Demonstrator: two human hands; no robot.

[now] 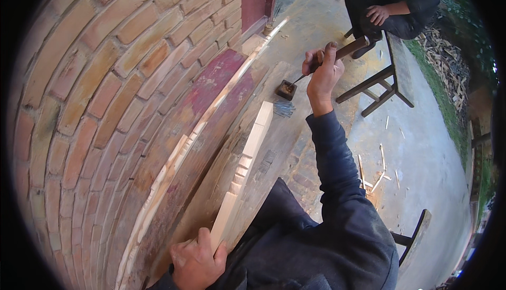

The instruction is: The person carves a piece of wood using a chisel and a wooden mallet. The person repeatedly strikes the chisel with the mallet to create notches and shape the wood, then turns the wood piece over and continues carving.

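Gripping the near end of a pale notched wooden strip (247, 158), the left hand (196, 263) steadies it on the worn tabletop (279, 148). At the far edge, the right hand (322, 74) holds a dark-handled tool (342, 53) over a small black pot (286, 89).

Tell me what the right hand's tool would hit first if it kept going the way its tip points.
Most likely the small dark block on the workbench. The right hand holds a wooden-handled tool whose thin metal tip already sits at that block; depth is hard to judge.

notched batten (247, 155) on bench (274, 148), wall (105, 79) left
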